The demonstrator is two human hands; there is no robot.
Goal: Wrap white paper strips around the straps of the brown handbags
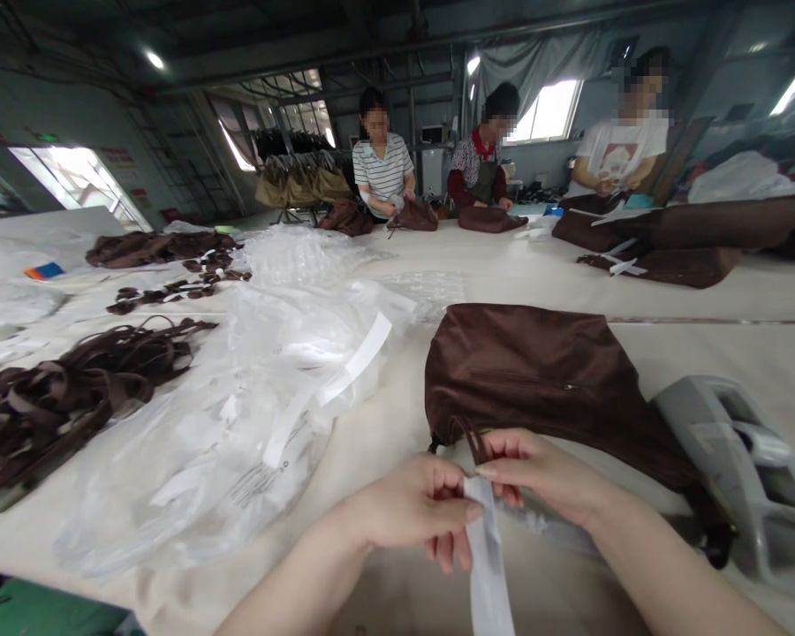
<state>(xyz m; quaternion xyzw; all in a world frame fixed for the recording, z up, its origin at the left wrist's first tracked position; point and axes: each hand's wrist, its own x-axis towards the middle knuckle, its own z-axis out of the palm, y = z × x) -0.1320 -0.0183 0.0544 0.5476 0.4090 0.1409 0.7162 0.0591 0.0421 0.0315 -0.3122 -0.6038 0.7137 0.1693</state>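
Observation:
A brown bag (536, 362) lies flat on the table in front of me, its zip facing up. My left hand (430, 508) pinches a white strip (488, 565) between thumb and fingers; the strip hangs down toward me. Close beside it, my right hand (523, 464) is closed on the thin brown strap (467, 437) at the bag's near left corner, by the top end of the strip. Whether the strip is wrapped round the strap is hidden by my fingers.
Clear plastic bags (238, 424) cover the table to the left, with a heap of brown straps (66, 397) beyond. A grey tape dispenser (735, 442) stands at right. Across the table, three people handle brown bags (490, 219). More brown bags (682, 234) lie far right.

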